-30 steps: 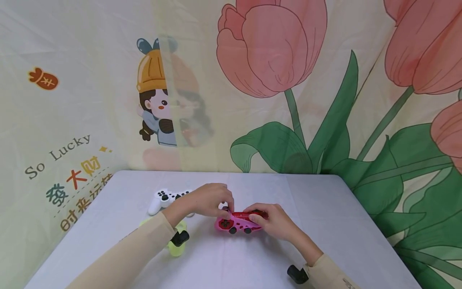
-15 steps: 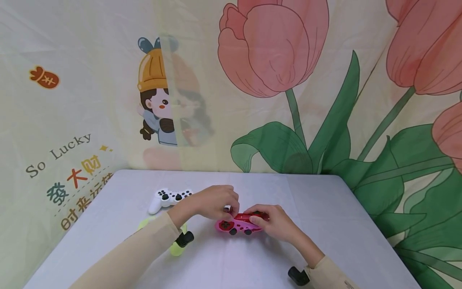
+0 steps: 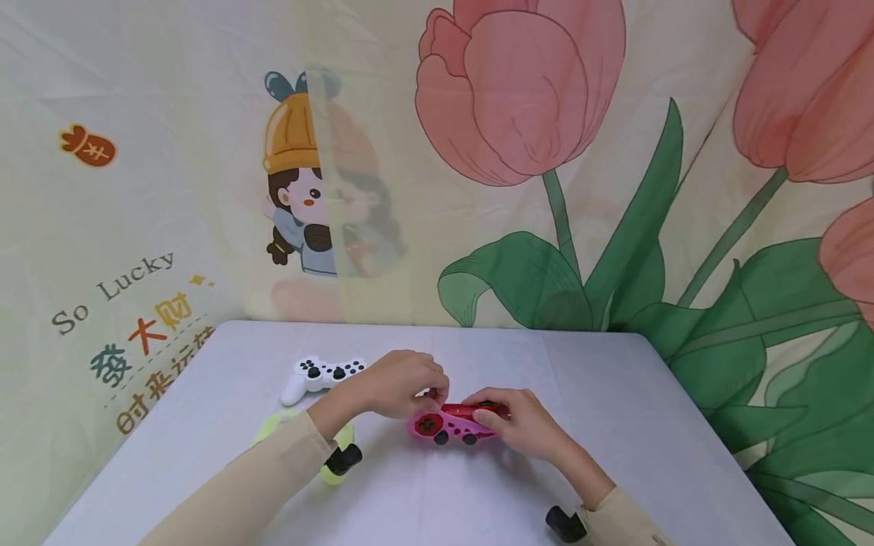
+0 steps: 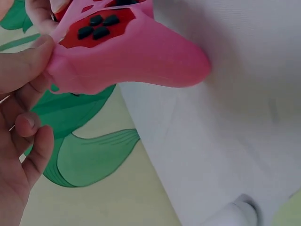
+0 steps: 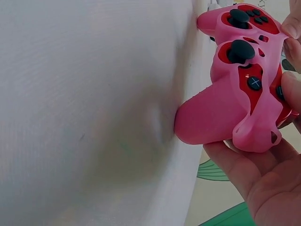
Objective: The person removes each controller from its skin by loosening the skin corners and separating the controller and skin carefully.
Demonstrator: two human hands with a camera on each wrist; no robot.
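A red game controller (image 5: pixel 253 96) sits in a pink silicone cover (image 5: pixel 214 113), its grips down on the white table. The cover is stretched over the front, and its right end looks pulled loose from the red shell in the right wrist view. My left hand (image 3: pixel 406 385) pinches the cover's upper edge near the direction buttons, thumb on top, as the left wrist view shows. My right hand (image 3: pixel 524 421) holds the controller's other end, thumb on the red body and fingers beneath the grip. The controller's back is hidden in the head view.
Behind my left forearm lies a white game controller (image 3: pixel 310 381), partly covered by the hand. A yellow-green item (image 3: pixel 333 476) sits under my left sleeve, mostly hidden. The white table (image 3: pixel 601 379) meets a printed curtain at its far edge.
My left hand has shifted slightly right and then a little back, still at the cover's upper edge. The right hand and controller stay almost in place.
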